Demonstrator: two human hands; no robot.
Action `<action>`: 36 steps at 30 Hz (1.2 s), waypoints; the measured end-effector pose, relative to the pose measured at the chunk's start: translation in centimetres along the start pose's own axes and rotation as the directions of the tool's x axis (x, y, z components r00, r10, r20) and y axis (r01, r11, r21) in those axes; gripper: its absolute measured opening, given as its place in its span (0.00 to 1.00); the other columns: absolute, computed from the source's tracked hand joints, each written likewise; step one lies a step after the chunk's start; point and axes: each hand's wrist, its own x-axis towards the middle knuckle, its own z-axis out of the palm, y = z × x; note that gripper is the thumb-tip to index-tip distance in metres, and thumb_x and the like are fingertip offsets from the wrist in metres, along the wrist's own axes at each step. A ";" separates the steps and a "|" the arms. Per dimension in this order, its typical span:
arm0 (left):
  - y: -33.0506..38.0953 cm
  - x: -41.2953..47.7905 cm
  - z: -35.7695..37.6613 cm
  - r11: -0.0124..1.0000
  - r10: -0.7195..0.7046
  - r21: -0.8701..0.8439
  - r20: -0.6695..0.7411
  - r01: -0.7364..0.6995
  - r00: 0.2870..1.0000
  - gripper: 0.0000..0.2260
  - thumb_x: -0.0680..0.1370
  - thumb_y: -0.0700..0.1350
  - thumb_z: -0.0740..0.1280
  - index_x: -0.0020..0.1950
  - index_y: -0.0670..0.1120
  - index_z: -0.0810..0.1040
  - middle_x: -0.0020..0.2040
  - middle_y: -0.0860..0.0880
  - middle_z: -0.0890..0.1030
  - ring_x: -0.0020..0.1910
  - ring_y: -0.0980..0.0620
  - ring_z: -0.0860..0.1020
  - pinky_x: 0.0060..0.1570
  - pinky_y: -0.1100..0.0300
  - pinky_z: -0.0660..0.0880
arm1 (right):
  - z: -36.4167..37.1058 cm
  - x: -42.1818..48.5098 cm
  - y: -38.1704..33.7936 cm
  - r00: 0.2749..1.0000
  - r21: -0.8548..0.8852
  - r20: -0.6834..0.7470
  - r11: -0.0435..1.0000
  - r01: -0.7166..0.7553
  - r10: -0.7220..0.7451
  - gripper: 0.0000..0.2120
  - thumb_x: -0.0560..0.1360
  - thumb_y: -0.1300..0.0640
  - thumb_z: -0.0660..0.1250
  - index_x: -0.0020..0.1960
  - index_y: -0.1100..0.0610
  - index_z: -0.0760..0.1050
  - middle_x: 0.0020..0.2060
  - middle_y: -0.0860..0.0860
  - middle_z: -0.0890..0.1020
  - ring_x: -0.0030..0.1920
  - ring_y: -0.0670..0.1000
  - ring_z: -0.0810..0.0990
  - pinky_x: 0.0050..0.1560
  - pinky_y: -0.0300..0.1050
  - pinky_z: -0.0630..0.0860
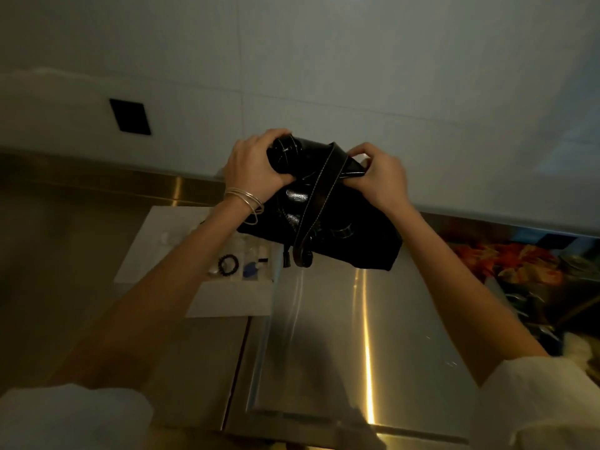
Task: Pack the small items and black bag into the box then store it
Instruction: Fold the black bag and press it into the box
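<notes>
Both hands clasp the black bag point(319, 232) above the box point(198, 254): left hand point(256, 164) around its rolled end, right hand point(378, 180) pinching the strap. Glossy, limp leather looks light; the bunched body seems the surest hold.

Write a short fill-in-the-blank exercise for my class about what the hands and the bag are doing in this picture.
1. Both hands hold a ____ bag above the steel counter.
2. Thin bangles circle the ____ wrist.
3. The dark bead bracelet lies in the white ____.
4. The bag's stitched strap hangs ____ the hands.

Missing words: black; left; box; between
</notes>
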 end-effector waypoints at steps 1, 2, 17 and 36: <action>-1.2 0.0 -0.9 1.000 -0.012 0.013 -0.003 0.012 1.000 0.30 0.62 0.50 0.77 0.63 0.56 0.73 0.53 0.47 0.80 0.52 0.45 0.76 0.45 0.56 0.73 | 1.0 0.3 -1.0 1.000 0.013 0.014 1.000 0.008 -0.008 0.17 0.64 0.52 0.75 0.51 0.49 0.76 0.28 0.45 0.74 0.37 0.50 0.76 0.38 0.43 0.68; -2.4 0.0 -1.9 1.000 -0.019 0.024 -0.003 0.019 1.000 0.31 0.61 0.51 0.77 0.63 0.56 0.73 0.53 0.48 0.80 0.53 0.45 0.76 0.46 0.55 0.74 | 2.1 0.6 -1.8 1.000 0.029 0.028 0.999 0.012 -0.013 0.17 0.64 0.52 0.75 0.51 0.49 0.77 0.30 0.46 0.76 0.37 0.50 0.77 0.38 0.43 0.68; -18.3 -0.9 -11.5 0.974 -0.225 0.025 0.157 0.224 0.962 0.33 0.64 0.51 0.77 0.67 0.52 0.70 0.58 0.46 0.79 0.55 0.45 0.77 0.45 0.61 0.69 | 17.4 2.4 -13.7 0.964 0.145 0.254 0.983 -0.115 0.076 0.19 0.61 0.54 0.78 0.51 0.50 0.79 0.39 0.50 0.81 0.42 0.49 0.78 0.43 0.42 0.69; -21.9 -3.2 -0.5 0.915 -0.327 0.366 0.427 0.169 0.843 0.29 0.68 0.55 0.72 0.66 0.52 0.65 0.56 0.42 0.74 0.55 0.40 0.75 0.49 0.46 0.75 | 20.1 -1.3 -3.9 0.876 -0.185 0.422 0.968 -0.170 0.234 0.12 0.76 0.58 0.64 0.58 0.57 0.77 0.50 0.57 0.82 0.51 0.56 0.80 0.49 0.45 0.72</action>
